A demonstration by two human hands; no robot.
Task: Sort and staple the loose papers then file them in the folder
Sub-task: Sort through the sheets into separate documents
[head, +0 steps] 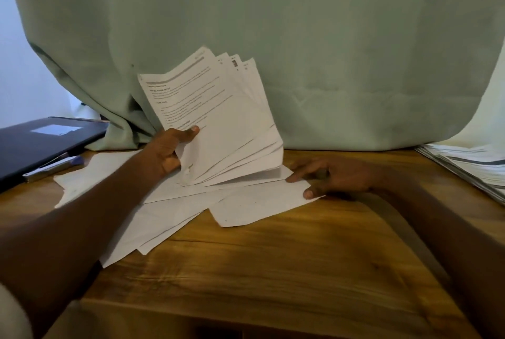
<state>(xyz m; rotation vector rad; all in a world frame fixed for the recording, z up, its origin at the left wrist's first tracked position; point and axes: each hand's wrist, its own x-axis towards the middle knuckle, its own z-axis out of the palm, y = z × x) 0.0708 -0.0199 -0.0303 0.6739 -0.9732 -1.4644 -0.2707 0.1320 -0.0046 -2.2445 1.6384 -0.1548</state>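
My left hand (170,148) grips a fanned bundle of printed sheets (218,120), raised upright with its lower edge near the table. Under it, several loose white papers (175,210) lie spread face down across the wooden table (300,256). My right hand (333,176) rests on the right end of one sheet (259,207), thumb and fingertips touching its edge. A dark folder (41,141) with a white label lies at the far left. A stapler-like metal object (50,166) sits by the folder's front edge, blurred.
A pale green curtain (300,51) hangs right behind the table and touches its back edge. A thick stack of papers (470,163) lies at the far right. The table's front edge runs along the bottom of the view.
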